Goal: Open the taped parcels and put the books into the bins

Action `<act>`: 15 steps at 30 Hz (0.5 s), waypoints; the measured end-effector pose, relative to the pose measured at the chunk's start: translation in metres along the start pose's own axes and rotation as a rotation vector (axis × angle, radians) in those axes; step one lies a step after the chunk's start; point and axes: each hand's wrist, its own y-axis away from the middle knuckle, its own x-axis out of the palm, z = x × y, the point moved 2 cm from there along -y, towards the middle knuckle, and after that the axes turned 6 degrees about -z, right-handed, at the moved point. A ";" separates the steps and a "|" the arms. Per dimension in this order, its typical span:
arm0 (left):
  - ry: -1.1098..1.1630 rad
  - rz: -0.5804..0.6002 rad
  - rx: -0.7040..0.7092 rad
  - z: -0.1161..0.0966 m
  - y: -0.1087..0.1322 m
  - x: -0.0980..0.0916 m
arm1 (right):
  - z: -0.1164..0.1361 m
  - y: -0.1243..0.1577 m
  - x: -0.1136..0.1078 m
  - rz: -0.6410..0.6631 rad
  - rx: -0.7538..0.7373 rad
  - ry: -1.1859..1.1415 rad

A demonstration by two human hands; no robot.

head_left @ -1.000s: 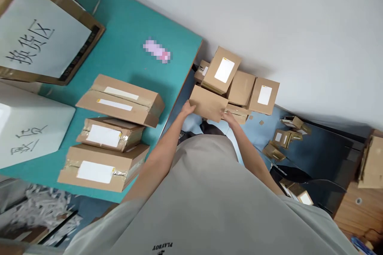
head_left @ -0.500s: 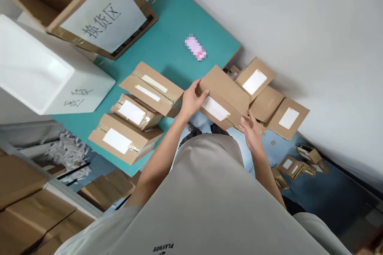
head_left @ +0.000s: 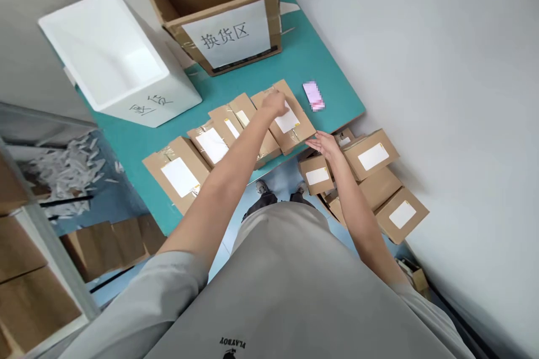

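A brown cardboard box (head_left: 301,114) with a white label lies on the green table, at the right end of a row of boxes. My left hand (head_left: 274,103) is on its top by the far edge, fingers curled against the cardboard and partly covering the label. My right hand (head_left: 323,143) is at the box's near right corner, fingers stretched out, palm holding nothing. Left of this box stand a taped box with two label strips (head_left: 244,105), a smaller taped box (head_left: 202,137) and another labelled box (head_left: 191,152). My left forearm hides parts of them.
A big open carton (head_left: 219,8) and a white foam bin (head_left: 138,87), both with handwriting, stand at the back of the table (head_left: 328,76). A pixelated pink item (head_left: 314,95) lies near the table's right edge. Several piled boxes (head_left: 370,154) are at right, beside the wall.
The box between my hands has come down onto the table beside the others. My left hand has moved onto its top, and my right hand's fingers have straightened. The view has turned.
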 end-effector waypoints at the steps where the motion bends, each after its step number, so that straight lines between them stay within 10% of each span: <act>1: -0.008 0.031 -0.018 0.001 0.020 -0.011 | 0.001 -0.005 0.003 -0.010 0.021 0.096; 3: -0.041 0.047 0.044 0.006 0.073 -0.048 | 0.008 -0.013 0.003 -0.056 0.001 0.285; 6: -0.100 -0.247 0.139 0.035 0.167 -0.145 | 0.029 -0.029 0.003 -0.074 -0.113 0.423; 11: -0.198 -0.753 -0.527 0.140 0.303 -0.310 | 0.063 -0.050 0.029 0.106 -0.204 0.539; 15: 0.376 -0.600 -0.868 0.205 0.345 -0.332 | 0.073 -0.044 0.054 0.158 0.036 0.513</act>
